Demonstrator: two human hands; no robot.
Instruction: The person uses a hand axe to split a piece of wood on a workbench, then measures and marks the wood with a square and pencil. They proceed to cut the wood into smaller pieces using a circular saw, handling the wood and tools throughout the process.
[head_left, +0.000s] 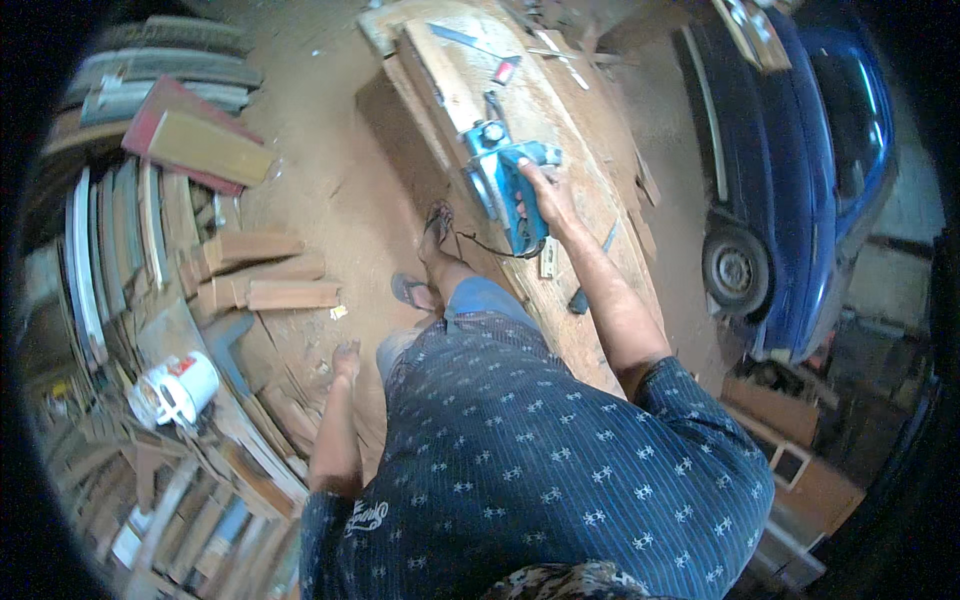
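Note:
My right hand is wrapped round the handle of a blue electric hand planer. The planer rests at the left edge of a long wooden workbench, by a pale board lying lengthwise. A dark cord loops from its rear end. My left hand hangs low at my side, apart from the bench, with nothing seen in it; its fingers look loose, though small and blurred.
A try square and a small red item lie farther up the bench. Stacked planks and a white bucket stand at left. A blue car is parked at right. Sawdust covers the floor.

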